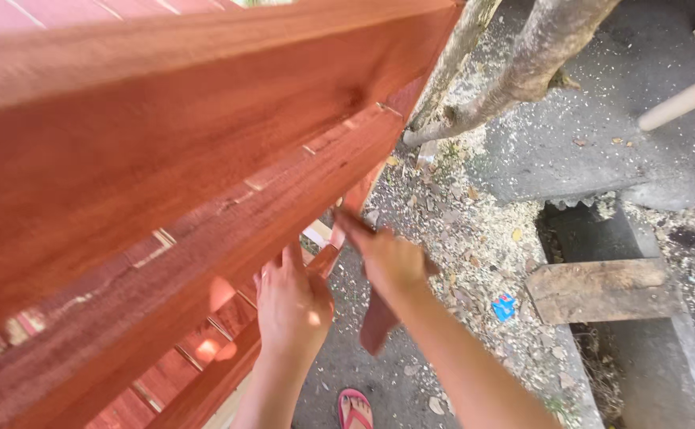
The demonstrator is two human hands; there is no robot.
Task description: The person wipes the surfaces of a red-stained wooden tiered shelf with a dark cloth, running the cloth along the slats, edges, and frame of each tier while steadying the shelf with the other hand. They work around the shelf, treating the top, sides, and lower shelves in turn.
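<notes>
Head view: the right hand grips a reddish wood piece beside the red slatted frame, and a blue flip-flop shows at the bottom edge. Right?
Not quite. The head view shows the flip-flop is pink-red, not blue. The right hand does grip a reddish wood piece beside the red slatted frame.

Red wooden frame (165, 159) walls off my left; open ground right, until tree trunks (522, 71) and plank (602, 290).

Top rail of the reddish wooden frame (165, 119) is blurred & cut off at top/left edges. My left hand (292, 306): fingertips hidden behind a slat. My right hand (391, 262) covers the mid part of the dark wood piece (378, 326). Foot in the pink flip-flop (355, 409) cut off at bottom.
</notes>
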